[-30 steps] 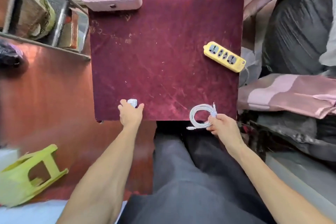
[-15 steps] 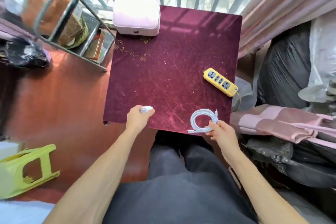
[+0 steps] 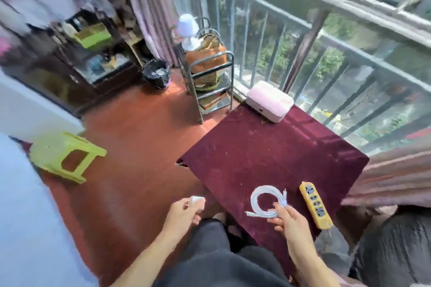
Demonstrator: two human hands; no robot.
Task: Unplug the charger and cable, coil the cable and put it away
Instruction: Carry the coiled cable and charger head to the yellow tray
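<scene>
My left hand (image 3: 181, 213) grips a small white charger (image 3: 195, 200), held over the floor left of the table. In my right hand (image 3: 288, 219) is the white cable (image 3: 265, 200), wound into a round coil and pinched at its lower right, above the near edge of the maroon-covered table (image 3: 268, 158). A yellow power strip (image 3: 315, 205) lies on the cloth just right of the coil, with nothing plugged into it.
A pink case (image 3: 269, 101) sits at the table's far corner by the railing. A metal rack (image 3: 210, 86) stands to the left, a black bin (image 3: 156, 72) and dark cabinet (image 3: 77, 70) beyond. A green stool (image 3: 64, 156) lies on the red floor.
The view has swung up and to the left, showing the room. My left hand has come off the table with the charger. My right hand still holds the coil.
</scene>
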